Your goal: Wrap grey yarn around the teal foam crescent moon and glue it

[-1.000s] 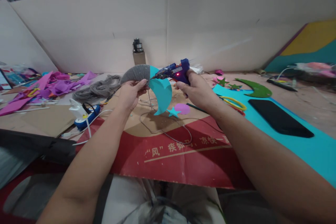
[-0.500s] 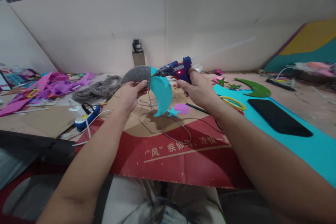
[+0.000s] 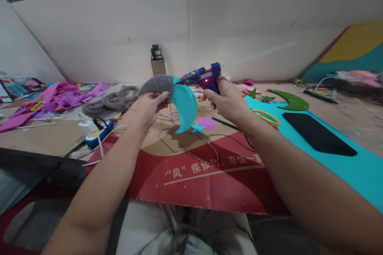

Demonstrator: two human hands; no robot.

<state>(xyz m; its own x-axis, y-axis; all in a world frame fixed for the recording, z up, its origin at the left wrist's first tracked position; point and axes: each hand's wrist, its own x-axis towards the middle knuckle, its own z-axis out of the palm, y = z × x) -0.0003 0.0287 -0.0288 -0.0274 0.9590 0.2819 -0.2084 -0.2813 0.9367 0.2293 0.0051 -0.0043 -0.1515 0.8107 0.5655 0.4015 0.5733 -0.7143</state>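
My left hand (image 3: 152,107) pinches a turquoise crescent moon (image 3: 186,107) whose left part is wrapped in grey cord (image 3: 157,84). A loose strand of the cord hangs down and loops over the cardboard below. In my right hand (image 3: 229,95) is a blue hot glue gun (image 3: 203,77) with a red light lit on its side. Its nozzle points left and meets the crescent's upper part, right at the edge of the wrapping. Beneath the crescent lie a small turquoise star (image 3: 198,128) and a pink oval (image 3: 207,123).
A red and brown cardboard sheet (image 3: 209,191) covers the table before me. On the left are a grey cord bundle (image 3: 112,101), purple scraps (image 3: 70,97) and a blue power strip (image 3: 98,135). To the right lie a black phone (image 3: 318,133), yellow-handled scissors (image 3: 266,117) and a green crescent (image 3: 291,100).
The glue gun has shifted very slightly right and up, its nozzle still at the wrapping's edge. The crescent has moved a touch to the right with my left hand.
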